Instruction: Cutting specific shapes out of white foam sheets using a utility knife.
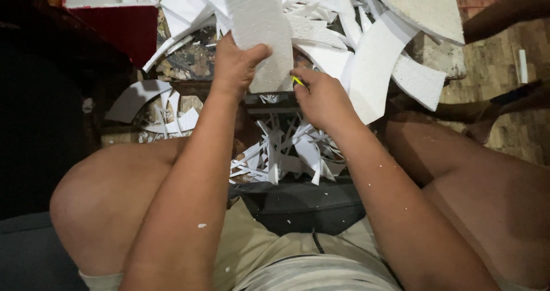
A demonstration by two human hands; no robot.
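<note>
- Head view: a seated person's left hand [234, 67] grips a long white slab of foam board [259, 27], thumb wrapped across its face, holding it upright between the knees.
- The right hand [322, 99] is clenched on a small yellow-handled cutter [298, 81], its tip at the slab's lower right edge.
- White foam offcuts [286, 153] litter the floor below; larger white foam pieces [372, 67] lie heaped beyond.
- Judged from this, a clean cut wants the slab held steady, the thumb clear of the blade and strokes directed away from the legs.
</note>
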